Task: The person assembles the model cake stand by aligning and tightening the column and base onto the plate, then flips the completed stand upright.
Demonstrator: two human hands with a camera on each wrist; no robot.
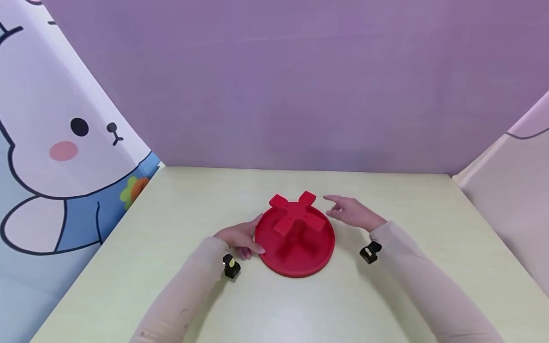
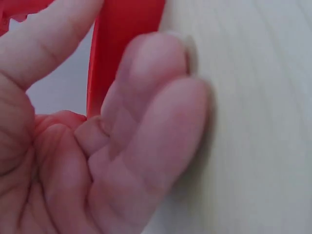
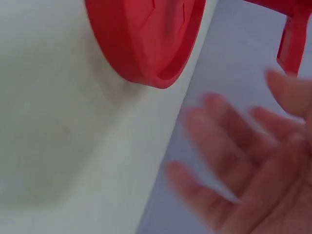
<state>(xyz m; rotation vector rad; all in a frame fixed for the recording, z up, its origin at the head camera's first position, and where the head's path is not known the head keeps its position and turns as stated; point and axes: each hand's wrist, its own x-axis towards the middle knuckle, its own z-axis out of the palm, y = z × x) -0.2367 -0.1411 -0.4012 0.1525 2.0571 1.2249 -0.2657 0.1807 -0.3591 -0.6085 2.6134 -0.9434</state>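
Note:
A red round tray with a low raised rim lies on the pale table. Above its middle, a red cross-shaped piece with four arms stands on a post. At the tray's left edge my left hand holds the rim, the thumb over it and the other fingers low against the tabletop. My right hand hovers just right of the cross, apart from it and holding nothing. Its fingers look blurred and loosely spread in the right wrist view, beside the tray's outer wall.
The pale table extends around the tray on every side. A plain purple wall panel rises behind its far edge. On the left hangs a sheet printed with a cartoon animal, and a pale panel borders the right.

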